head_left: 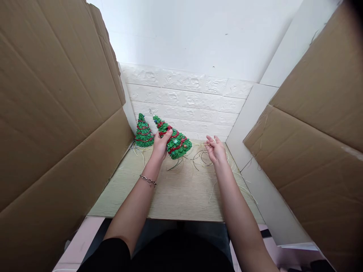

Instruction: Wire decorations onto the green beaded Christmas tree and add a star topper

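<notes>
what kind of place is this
Probably a small makeshift work nook: brown cardboard walls it in, a white brick-pattern wall backs it, and loose strings lie on the wooden tabletop.

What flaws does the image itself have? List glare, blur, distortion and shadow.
Head view: the upper white wall looks bright, nearly washed out; head view: a dark, out-of-focus patch fills the top-right corner; head view: the cardboard panels look stretched towards the edges; head view: dim shadow below the tabletop.

Both my arms reach forward; my left hand (162,145) is closed, my right (216,150) palm-up, fingers curled.
</notes>
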Demonstrator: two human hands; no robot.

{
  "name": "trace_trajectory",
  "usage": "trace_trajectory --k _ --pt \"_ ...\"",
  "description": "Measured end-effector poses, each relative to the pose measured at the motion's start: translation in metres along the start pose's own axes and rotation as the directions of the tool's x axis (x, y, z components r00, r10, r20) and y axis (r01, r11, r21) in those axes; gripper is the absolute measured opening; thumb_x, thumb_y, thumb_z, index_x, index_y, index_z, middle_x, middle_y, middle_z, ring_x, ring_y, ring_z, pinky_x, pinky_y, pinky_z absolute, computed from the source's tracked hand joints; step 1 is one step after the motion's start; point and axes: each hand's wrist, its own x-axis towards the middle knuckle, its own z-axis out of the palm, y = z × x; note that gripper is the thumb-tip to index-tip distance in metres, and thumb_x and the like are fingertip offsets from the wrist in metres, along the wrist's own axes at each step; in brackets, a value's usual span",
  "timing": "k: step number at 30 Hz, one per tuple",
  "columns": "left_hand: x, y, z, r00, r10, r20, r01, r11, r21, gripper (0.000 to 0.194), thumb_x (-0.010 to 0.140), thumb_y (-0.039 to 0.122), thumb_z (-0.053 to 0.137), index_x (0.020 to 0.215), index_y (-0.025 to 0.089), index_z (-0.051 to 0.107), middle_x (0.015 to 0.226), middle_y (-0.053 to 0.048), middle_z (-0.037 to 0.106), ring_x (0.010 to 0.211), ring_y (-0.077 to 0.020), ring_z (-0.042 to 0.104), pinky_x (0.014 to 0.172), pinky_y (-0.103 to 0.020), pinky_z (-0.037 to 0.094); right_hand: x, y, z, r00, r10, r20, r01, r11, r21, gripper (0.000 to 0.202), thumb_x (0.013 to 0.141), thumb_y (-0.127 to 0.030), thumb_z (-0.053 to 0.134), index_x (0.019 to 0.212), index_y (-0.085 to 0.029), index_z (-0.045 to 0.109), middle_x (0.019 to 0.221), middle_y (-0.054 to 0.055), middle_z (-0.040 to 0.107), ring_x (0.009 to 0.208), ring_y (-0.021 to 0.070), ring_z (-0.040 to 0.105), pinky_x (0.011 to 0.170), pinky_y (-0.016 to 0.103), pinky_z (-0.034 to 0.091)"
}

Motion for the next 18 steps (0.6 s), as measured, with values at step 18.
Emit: trace_trajectory --k 18 --pt "0.005 -0.009 -0.006 0.961 0.186 -0.204 -0.171 0.981 0.088 0.045 0.063 0.038 0.074 0.097 0.022 0.051 0.107 -0.006 0.061 0.098 -0.0167 0.059 0.086 -0.030 0.048 -0.049 0.043 0.018 0.552 -0.508 0.661 0.795 0.080 -0.602 0.029 0.089 -0.038 0.044 0.094 -0.024 0.069 0.070 0.004 0.055 0.064 0.0149 0.051 0.063 0.027 0.043"
